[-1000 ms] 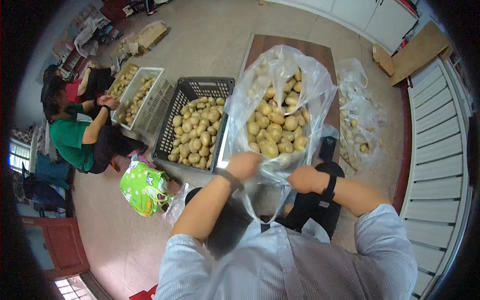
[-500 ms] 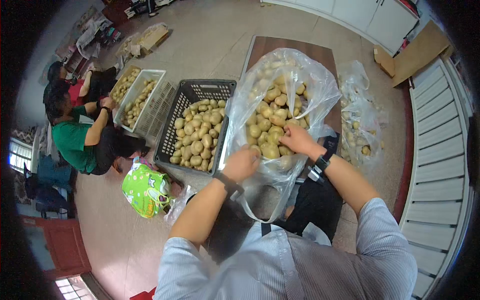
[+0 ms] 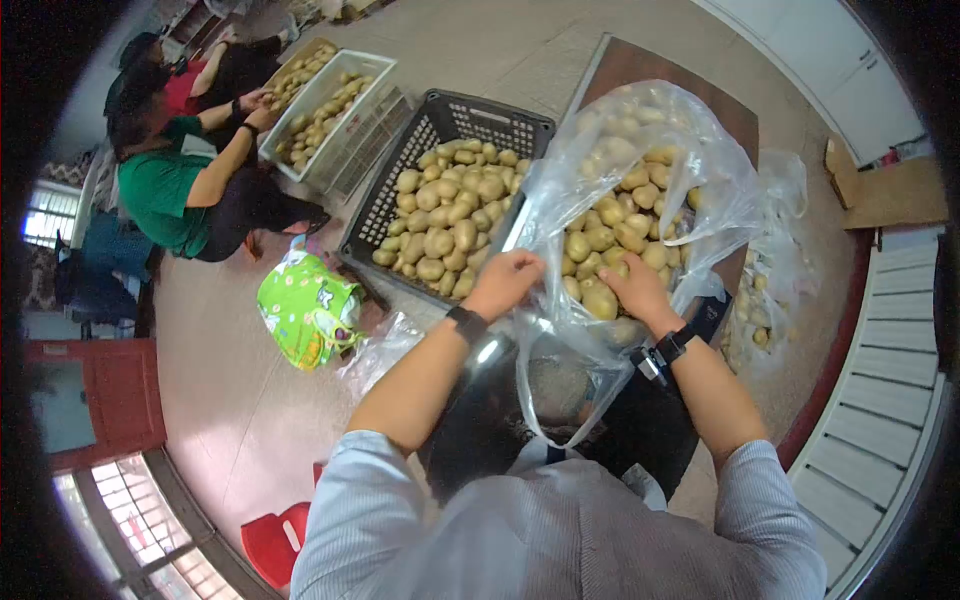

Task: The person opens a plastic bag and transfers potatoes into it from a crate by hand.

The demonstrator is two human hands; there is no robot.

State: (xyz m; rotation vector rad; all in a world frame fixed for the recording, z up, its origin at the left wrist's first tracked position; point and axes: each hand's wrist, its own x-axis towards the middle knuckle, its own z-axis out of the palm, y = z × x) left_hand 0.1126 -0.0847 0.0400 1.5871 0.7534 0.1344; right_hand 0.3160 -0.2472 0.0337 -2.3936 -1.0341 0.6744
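Note:
A large clear plastic bag (image 3: 720, 215) full of yellow-brown potatoes (image 3: 625, 235) lies open in front of me on a brown board. My left hand (image 3: 508, 283) is at the bag's near left edge, its fingers curled against the plastic. Inside the mouth of the bag, my right hand (image 3: 643, 292) has its fingers bent around a potato, which the hand partly hides. Another pale potato (image 3: 599, 299) lies just below those fingertips. Left of the bag stands a black plastic crate (image 3: 375, 225) heaped with potatoes.
A white crate (image 3: 368, 70) of potatoes stands beyond the black one, beside a person in a green shirt (image 3: 160, 195) and another behind. A green patterned cloth bundle (image 3: 305, 310) sits on the floor. More bagged potatoes (image 3: 765, 290) lie right of the brown board (image 3: 735, 110). A red stool (image 3: 270, 545) is behind me.
My view has turned, so the crates and bag appear shifted right. My left hand has moved slightly away from my right hand along the bag's edge. My right hand stays among the potatoes.

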